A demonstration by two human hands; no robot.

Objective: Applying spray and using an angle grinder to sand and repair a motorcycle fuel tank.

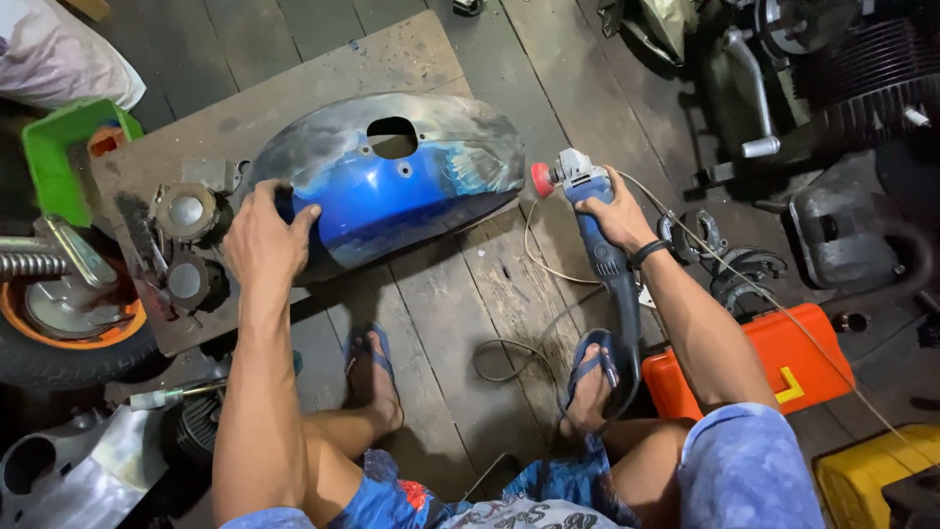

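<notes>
An orange case (pixel 783 358) sits right, a green bin (pixel 54 147) (plastic) far left.

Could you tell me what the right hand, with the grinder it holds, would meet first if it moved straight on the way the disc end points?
Probably the right end of the blue fender; the right hand aims the angle grinder leftward at it, though depth is unclear.
</notes>
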